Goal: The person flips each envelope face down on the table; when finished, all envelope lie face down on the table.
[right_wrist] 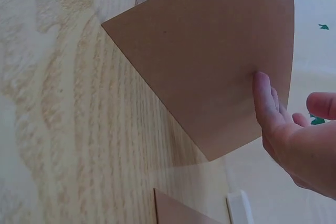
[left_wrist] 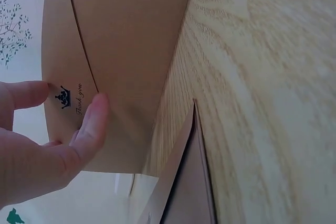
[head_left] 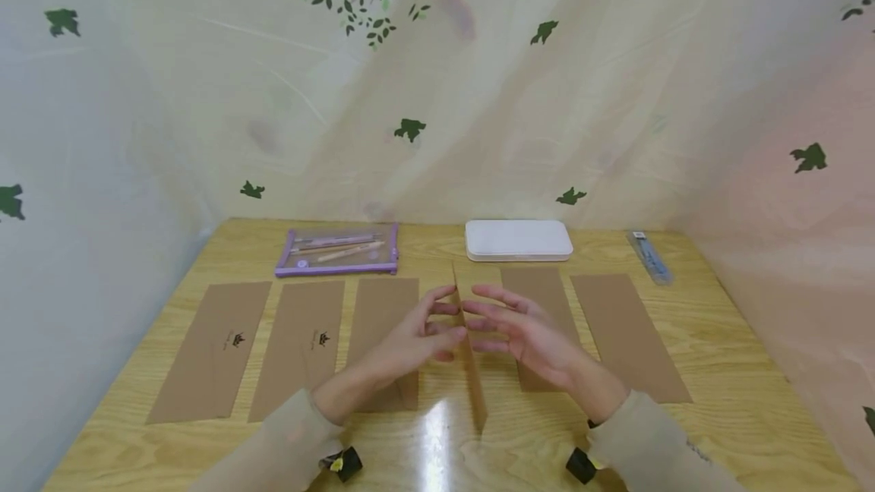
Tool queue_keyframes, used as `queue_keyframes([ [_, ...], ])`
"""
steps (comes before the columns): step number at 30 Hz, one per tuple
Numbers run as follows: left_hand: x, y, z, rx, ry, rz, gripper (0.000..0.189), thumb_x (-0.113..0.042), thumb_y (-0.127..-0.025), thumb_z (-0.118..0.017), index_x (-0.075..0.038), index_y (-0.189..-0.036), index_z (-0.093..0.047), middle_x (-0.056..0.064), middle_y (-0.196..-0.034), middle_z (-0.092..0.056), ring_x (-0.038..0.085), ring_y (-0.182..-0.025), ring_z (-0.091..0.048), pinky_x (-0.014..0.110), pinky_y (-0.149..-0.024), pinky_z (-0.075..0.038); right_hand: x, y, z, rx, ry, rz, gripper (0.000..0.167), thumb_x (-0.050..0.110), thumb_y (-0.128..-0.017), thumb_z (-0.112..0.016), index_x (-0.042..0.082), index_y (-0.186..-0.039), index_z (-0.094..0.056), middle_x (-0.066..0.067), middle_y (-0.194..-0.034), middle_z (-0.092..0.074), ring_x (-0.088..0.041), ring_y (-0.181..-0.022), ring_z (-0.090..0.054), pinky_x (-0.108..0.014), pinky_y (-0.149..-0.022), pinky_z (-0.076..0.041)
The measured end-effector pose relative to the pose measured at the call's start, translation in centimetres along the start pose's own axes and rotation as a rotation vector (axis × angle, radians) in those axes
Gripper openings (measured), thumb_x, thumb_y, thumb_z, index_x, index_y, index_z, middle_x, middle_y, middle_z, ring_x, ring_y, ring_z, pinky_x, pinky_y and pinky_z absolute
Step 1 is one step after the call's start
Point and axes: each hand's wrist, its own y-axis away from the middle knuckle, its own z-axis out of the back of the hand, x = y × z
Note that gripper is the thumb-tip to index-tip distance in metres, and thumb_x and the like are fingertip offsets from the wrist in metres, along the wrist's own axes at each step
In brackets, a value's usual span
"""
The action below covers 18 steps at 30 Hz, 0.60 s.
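Observation:
A brown kraft envelope [head_left: 472,370] stands upright on its long edge between my two hands. Its flap side faces left and carries a black crown print and "Thank you" [left_wrist: 79,99]. My left hand [head_left: 427,329] has its fingertips on that side, fairly straight, with the thumb [left_wrist: 31,94] at the upper edge. From the other side, my right hand [head_left: 522,329] reaches toward the plain face [right_wrist: 210,66]. Its extended fingertips [right_wrist: 262,82] meet that face, while the thumb is held away from it.
Several more flat envelopes lie in a row: crown-printed ones [head_left: 212,348] at left, plain ones [head_left: 629,332] at right. Behind them are a purple-edged clear pencil pouch [head_left: 338,249], a white case [head_left: 518,240] and a small blue packet [head_left: 651,257]. Fabric walls border the wooden table [head_left: 738,401].

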Motion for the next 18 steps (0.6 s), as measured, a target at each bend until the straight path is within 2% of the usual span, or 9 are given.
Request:
queue_keyframes([
  [4, 0.0, 0.2, 0.1, -0.010, 0.039, 0.020, 0.076, -0.023, -0.102, -0.064, -0.014, -0.161, -0.018, 0.025, -0.153, -0.035, 0.047, -0.124, -0.053, 0.052, -0.087, -0.058, -0.3, 0.0, 0.0, 0.022, 0.005, 0.001, 0.050, 0.011, -0.108, -0.048, 0.001, -0.154, -0.031, -0.028, -0.154, -0.040, -0.033, -0.123, -0.060, -0.050, -0.102, -0.051],
  [9, 0.1, 0.2, 0.1, -0.032, 0.009, 0.057, 0.074, -0.026, -0.103, -0.063, -0.016, -0.161, -0.019, 0.024, -0.152, -0.037, 0.039, -0.120, -0.057, 0.048, -0.080, -0.060, -0.7, -0.2, 0.2, 0.046, 0.019, -0.020, 0.054, 0.011, -0.108, -0.048, -0.002, -0.155, -0.027, -0.024, -0.151, -0.045, -0.032, -0.122, -0.061, -0.053, -0.103, -0.048],
  [13, 0.3, 0.3, 0.2, -0.051, -0.033, 0.075, 0.069, -0.020, -0.103, -0.060, -0.016, -0.160, -0.022, 0.023, -0.149, -0.039, 0.034, -0.115, -0.059, 0.042, -0.075, -0.059, -0.9, -0.4, 0.6, 0.039, 0.038, -0.049, 0.055, 0.012, -0.107, -0.050, -0.001, -0.156, -0.029, -0.023, -0.152, -0.045, -0.033, -0.125, -0.059, -0.054, -0.106, -0.045],
  [18, 0.9, 0.4, 0.3, -0.078, -0.005, 0.093, 0.073, -0.013, -0.100, -0.063, -0.016, -0.160, -0.022, 0.023, -0.148, -0.042, 0.031, -0.108, -0.063, 0.039, -0.074, -0.058, -1.2, -0.5, 1.2, 0.024, 0.084, -0.074, 0.059, 0.015, -0.106, -0.053, 0.000, -0.157, -0.027, -0.024, -0.153, -0.043, -0.035, -0.128, -0.056, -0.052, -0.109, -0.043],
])
